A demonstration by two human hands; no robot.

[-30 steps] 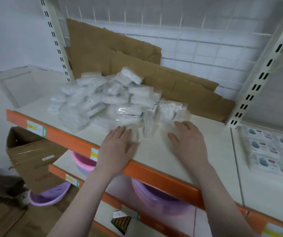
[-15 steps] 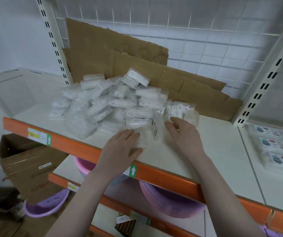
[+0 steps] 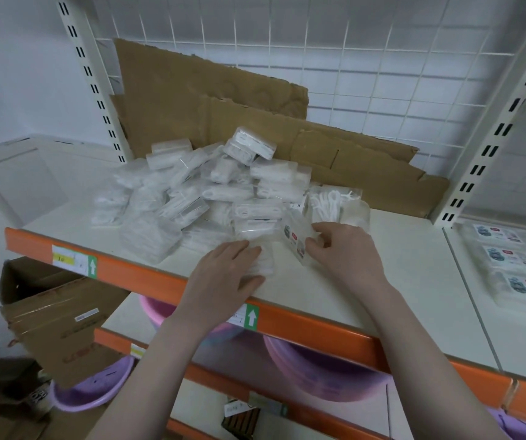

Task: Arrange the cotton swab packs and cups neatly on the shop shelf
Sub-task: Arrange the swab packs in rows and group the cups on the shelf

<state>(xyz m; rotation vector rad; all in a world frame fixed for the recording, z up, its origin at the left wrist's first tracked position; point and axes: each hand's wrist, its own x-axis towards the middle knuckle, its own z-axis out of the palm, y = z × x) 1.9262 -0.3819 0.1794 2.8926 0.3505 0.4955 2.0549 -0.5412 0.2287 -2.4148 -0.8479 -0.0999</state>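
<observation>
A loose heap of clear plastic cotton swab packs (image 3: pixel 211 198) sprawls across the left and middle of the cream shop shelf (image 3: pixel 408 281), backed by torn brown cardboard sheets (image 3: pixel 255 122) leaning on the white wire grid. The left hand (image 3: pixel 223 281) lies flat, fingers straight, pressing on a clear pack (image 3: pixel 263 265) close to the shelf's orange front edge (image 3: pixel 303 322). The right hand (image 3: pixel 347 252) pinches a small clear pack with a printed label (image 3: pixel 295 239), tilted up on its edge, just beside the heap's right corner. Right of that hand the shelf surface lies bare as far as the slotted white upright (image 3: pixel 493 134); beyond it, rows of labelled packs (image 3: pixel 519 265) lie flat. Purple plastic basins (image 3: pixel 319 369) sit on the shelf below.
</observation>
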